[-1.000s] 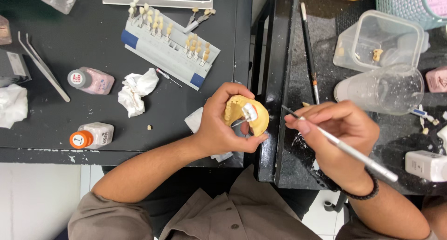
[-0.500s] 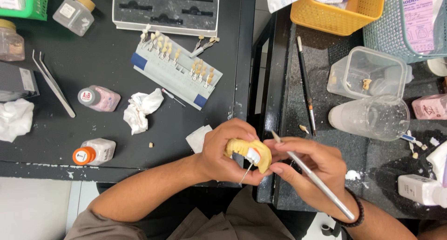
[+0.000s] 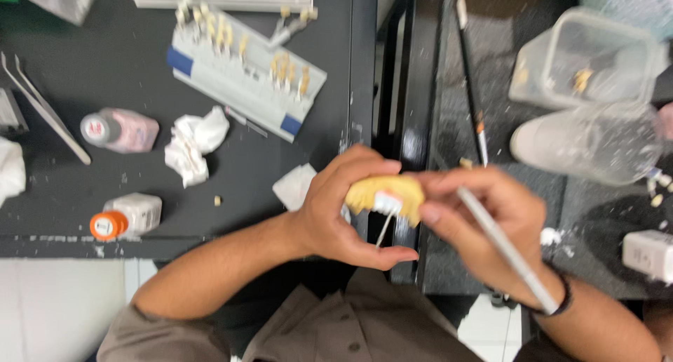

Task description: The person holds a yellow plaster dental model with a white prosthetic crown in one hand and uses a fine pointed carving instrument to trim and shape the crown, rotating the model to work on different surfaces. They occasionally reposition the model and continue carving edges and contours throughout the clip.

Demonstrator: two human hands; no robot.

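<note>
Yellow dental cast (image 3: 392,193) | clamped in left hand (image 3: 343,211) | right hand (image 3: 484,225) pinches brush (image 3: 501,246), touching cast

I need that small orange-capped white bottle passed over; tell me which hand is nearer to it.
Left. The left hand holds the yellow dental model right of the orange-capped white bottle; the right hand is farther right, across the gap.

A pink bottle (image 3: 120,130) above an orange-capped white bottle (image 3: 126,217), both labelled, desk's left
</note>
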